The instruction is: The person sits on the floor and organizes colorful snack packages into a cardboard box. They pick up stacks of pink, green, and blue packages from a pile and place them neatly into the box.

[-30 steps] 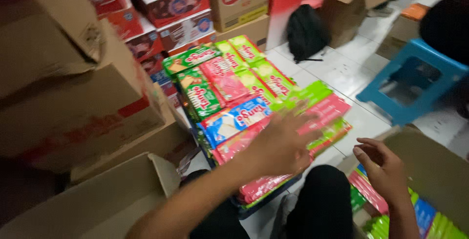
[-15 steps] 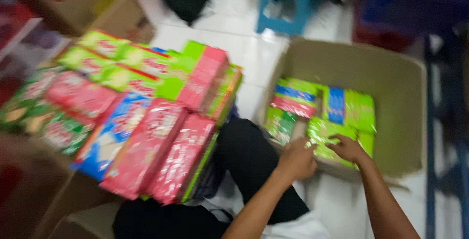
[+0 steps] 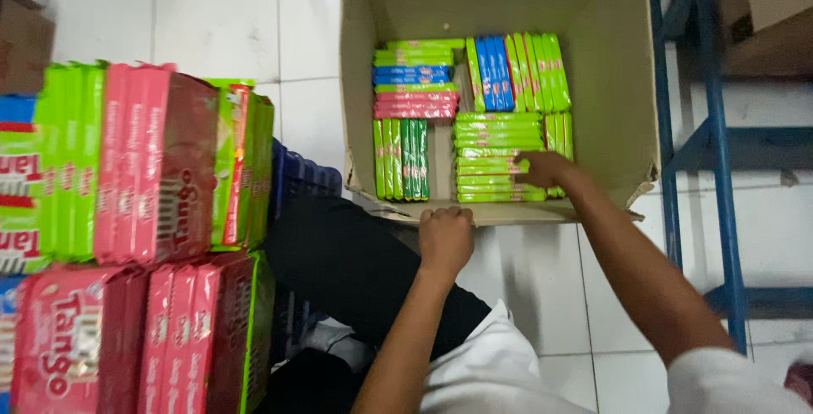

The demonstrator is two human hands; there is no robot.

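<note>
An open cardboard box (image 3: 622,84) stands on the white tiled floor, packed with flat green, blue and pink snack packets (image 3: 500,156) set on edge. My right hand (image 3: 546,168) reaches into the box and rests on the green packets near the front right corner. My left hand (image 3: 446,240) grips the box's near rim with curled fingers. A stack of pink and green snack cartons (image 3: 161,177) stands on a dark blue crate (image 3: 301,179) at the left.
A blue metal frame (image 3: 703,126) stands right of the box, with a brown carton (image 3: 766,8) behind it. More pink cartons (image 3: 127,338) sit at lower left. My dark trouser leg (image 3: 356,270) lies between the stack and the box.
The view has swung from the carton stack to the box. My right hand moved deeper onto the green packets and my left hand came to the box's near rim.
</note>
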